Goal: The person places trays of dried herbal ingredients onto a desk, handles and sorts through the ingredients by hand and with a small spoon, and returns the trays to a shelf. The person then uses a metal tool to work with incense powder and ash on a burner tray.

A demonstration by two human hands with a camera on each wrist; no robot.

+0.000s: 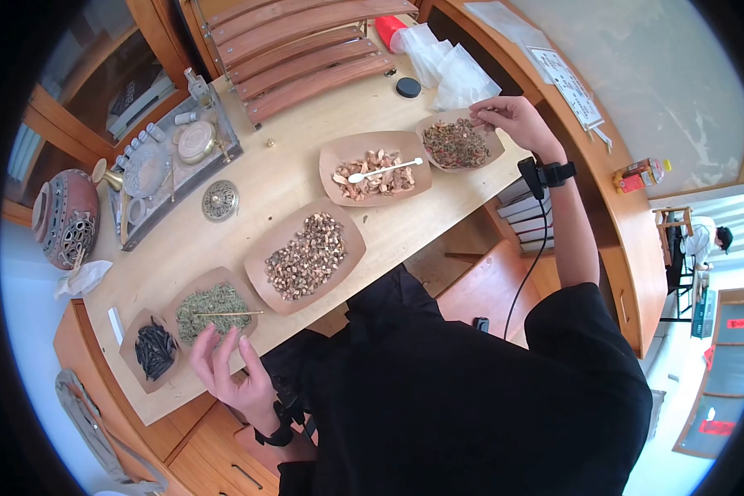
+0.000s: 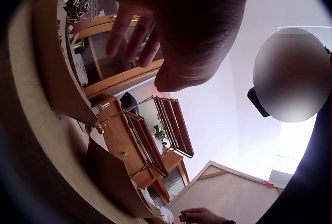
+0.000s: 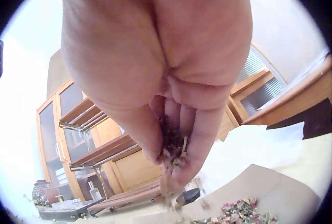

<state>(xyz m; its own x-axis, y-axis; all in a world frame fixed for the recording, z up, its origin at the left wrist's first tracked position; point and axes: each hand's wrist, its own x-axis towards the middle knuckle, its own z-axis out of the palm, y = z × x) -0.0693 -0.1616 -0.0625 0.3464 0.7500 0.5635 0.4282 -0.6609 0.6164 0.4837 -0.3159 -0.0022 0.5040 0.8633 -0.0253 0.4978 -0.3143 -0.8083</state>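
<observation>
Above the paper tray [image 1: 498, 142] of mixed dried petals and leaves [image 1: 455, 144], my right hand [image 1: 517, 124] holds some of the same dried bits between its curled fingers; in the right wrist view bits fall from the hand [image 3: 161, 78] toward the pile [image 3: 244, 212]. My left hand [image 1: 233, 376] hovers at the near edge of the tray of green dried herb [image 1: 215, 307], its fingers loosely bent and holding nothing. A thin brass stick [image 1: 223, 313] lies across that herb. In the left wrist view the hand [image 2: 176, 32] hangs with fingers apart.
Other paper trays hold dark pods [image 1: 155, 349], chopped brown pieces [image 1: 306, 256] and pale chips with a white spoon [image 1: 384, 171]. Behind stand a wooden rack [image 1: 306, 58], a round metal burner [image 1: 221, 200], a black lid [image 1: 407, 87], plastic bags [image 1: 463, 78] and a tray of small vessels [image 1: 174, 157].
</observation>
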